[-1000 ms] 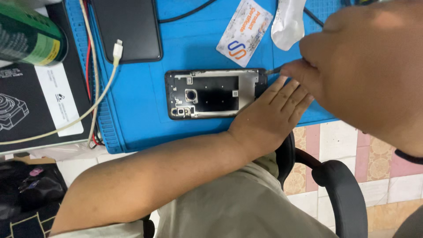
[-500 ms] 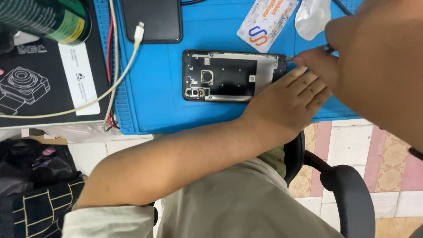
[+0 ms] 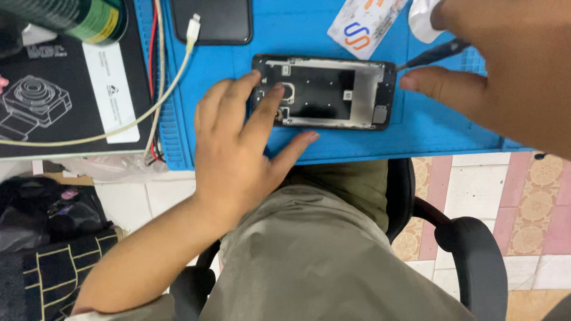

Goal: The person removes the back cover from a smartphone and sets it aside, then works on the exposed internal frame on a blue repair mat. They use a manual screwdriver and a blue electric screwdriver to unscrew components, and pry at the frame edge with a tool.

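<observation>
- Both our hands are working at the opened phone frame (image 3: pixel 324 92): our left hand (image 3: pixel 238 151) is lying spread on the blue mat (image 3: pixel 428 131), index and middle fingertips pressing the frame's left end, thumb stretched along the mat just below it.
- Our right hand (image 3: pixel 505 71) is pinching a thin dark tool (image 3: pixel 431 54), whose tip is reaching the frame's upper right corner; its thumb is hovering just beside the right end.
- We are seeing the frame lying flat, back open, long axis running left to right between the hands, so each hand is meeting one end; the left is the one actually resting on it.
- Farther out we are seeing a dark phone (image 3: pixel 211 21) and a white-and-orange card (image 3: pixel 366 21) on the mat, a white cable (image 3: pixel 157 104) crossing its left edge, and a green can (image 3: pixel 77 18) beyond.
</observation>
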